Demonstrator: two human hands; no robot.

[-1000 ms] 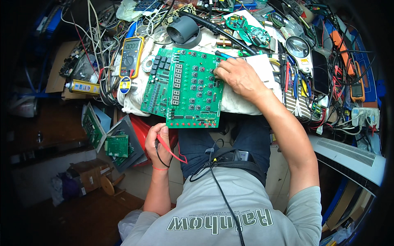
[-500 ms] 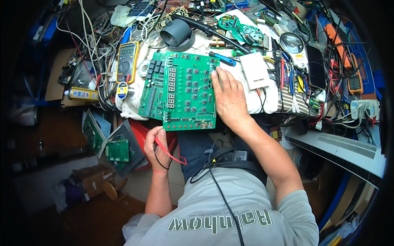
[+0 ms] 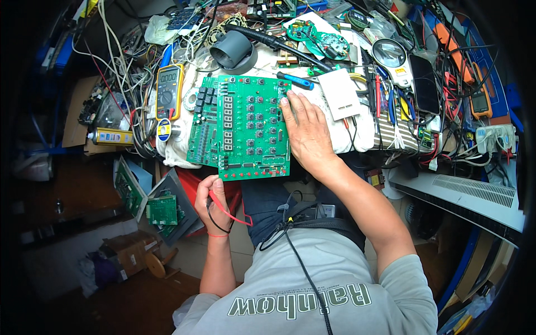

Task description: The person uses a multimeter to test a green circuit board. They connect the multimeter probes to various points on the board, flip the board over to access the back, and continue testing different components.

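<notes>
A green circuit board (image 3: 258, 131) with rows of push buttons, a digit display and red LEDs lies partly over a second green board (image 3: 202, 137), its lower end past the table edge. My left hand (image 3: 215, 204) is closed at its lower left corner, thumb against the corner. A red lead (image 3: 226, 211) and a black lead (image 3: 211, 219) come out of this hand; whether probes are in the fingers is hidden. Along the board's right edge lies my right hand (image 3: 307, 134), fingers stretched out and fingertips touching the edge; its thumb is hidden.
Left of the boards are a yellow multimeter (image 3: 169, 92) and a solder reel (image 3: 163, 130). Behind stands a grey round holder (image 3: 231, 50). A blue-handled tool (image 3: 296, 81) and a white plastic box (image 3: 339, 95) lie to the right. Further right are a magnifier (image 3: 389, 54) and a phone (image 3: 425, 84).
The view has shifted slightly, so the table things sit a little further left and lower. Both hands keep their places at the board.
</notes>
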